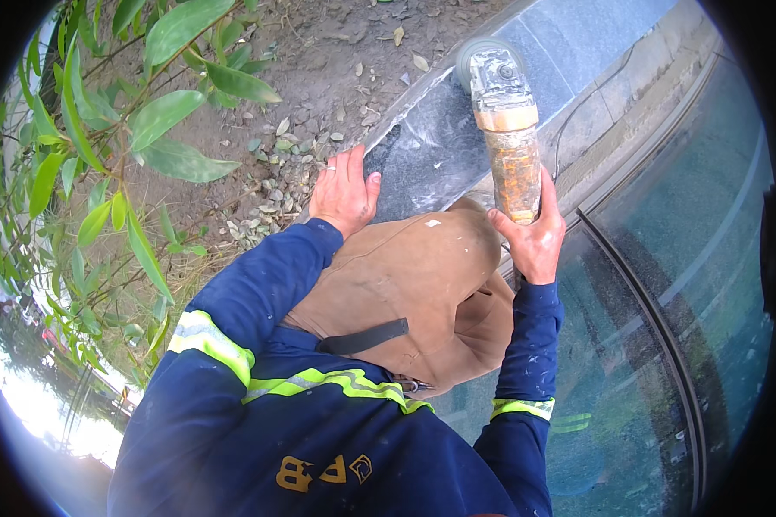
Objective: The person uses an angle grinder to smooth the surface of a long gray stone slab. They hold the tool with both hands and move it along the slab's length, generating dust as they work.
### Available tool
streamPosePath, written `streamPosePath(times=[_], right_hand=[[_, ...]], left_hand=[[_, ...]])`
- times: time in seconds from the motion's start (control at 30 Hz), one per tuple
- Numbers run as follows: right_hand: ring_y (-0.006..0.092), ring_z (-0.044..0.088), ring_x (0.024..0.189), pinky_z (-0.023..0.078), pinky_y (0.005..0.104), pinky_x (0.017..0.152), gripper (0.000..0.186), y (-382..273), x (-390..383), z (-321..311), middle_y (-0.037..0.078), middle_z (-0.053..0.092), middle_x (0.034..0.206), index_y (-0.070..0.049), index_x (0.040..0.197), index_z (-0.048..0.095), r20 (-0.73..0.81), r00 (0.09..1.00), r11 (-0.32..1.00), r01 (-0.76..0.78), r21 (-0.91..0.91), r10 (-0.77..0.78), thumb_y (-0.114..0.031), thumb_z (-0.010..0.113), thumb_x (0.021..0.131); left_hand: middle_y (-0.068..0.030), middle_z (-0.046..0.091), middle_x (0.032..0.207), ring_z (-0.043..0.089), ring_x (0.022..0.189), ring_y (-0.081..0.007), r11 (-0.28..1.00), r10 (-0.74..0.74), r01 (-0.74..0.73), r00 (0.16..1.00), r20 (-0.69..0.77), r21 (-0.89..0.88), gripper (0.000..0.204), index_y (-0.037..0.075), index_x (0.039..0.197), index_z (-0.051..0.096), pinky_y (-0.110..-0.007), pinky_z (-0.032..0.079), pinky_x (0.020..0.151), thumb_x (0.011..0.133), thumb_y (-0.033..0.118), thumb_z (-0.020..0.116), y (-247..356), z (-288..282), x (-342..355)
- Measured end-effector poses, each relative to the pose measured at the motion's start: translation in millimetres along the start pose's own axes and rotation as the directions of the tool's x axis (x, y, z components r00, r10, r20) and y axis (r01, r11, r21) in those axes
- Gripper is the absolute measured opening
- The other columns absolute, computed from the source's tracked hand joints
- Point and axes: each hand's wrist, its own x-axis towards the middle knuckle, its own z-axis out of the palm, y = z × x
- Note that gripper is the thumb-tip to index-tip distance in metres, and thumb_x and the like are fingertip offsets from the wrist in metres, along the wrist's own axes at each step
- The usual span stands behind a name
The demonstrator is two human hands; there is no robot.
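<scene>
An angle grinder (513, 159), its body worn and dusty with tape round it, is gripped at its rear end by my right hand (536, 237). Its head and round disc (467, 65) lie over the left edge of a grey stone slab (569, 43). Pale dust smears the slab's nearer part. My left hand (347, 191) rests flat at the slab's left edge, fingers stretched out, holding nothing. Between my arms, my brown-trousered knee (405, 267) is bent close to the slab.
Leafy branches (159, 112) hang over the left side. Bare soil with dry leaves (336, 60) borders the slab. A thin cable (565, 129) runs along the slab's right side, above a ledge (647, 77). Dark glass panels (629, 362) with a black seam slope away at right.
</scene>
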Motion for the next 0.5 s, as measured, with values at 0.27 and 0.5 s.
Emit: streamPosePath(times=[0.27, 0.5], right_hand=[[0.0244, 0.071, 0.11, 0.055, 0.0383, 0.096, 0.088, 2.3, -7.8, -6.6, 0.018, 0.073, 0.119, 0.0, 0.146, 0.049, 0.001, 0.996, 0.995, -0.09, 0.052, 0.09, -0.009, 0.088, 0.068], [0.0224, 0.071, 0.108, 0.055, 0.0377, 0.095, 0.087, 7.5, -21.0, -1.6, 0.016, 0.073, 0.118, 0.0, 0.147, 0.049, -0.026, 0.998, 0.996, -0.058, 0.069, 0.06, -0.008, 0.086, 0.069]], left_hand=[[-0.0248, 0.057, 0.118, 0.057, 0.108, -0.0441, 1.0, 0.002, -0.002, 1.0, -0.017, -0.003, 0.053, -0.004, 0.14, 0.044, -0.051, 0.049, 0.091, 0.098, 0.025, 0.058, -2.5, 3.3, -2.0], [-0.0244, 0.057, 0.117, 0.057, 0.108, -0.0436, 1.0, -0.003, 0.003, 1.0, 0.007, 0.012, 0.053, -0.005, 0.139, 0.044, -0.051, 0.049, 0.09, 0.097, 0.024, 0.058, 0.0, 2.4, 1.0]])
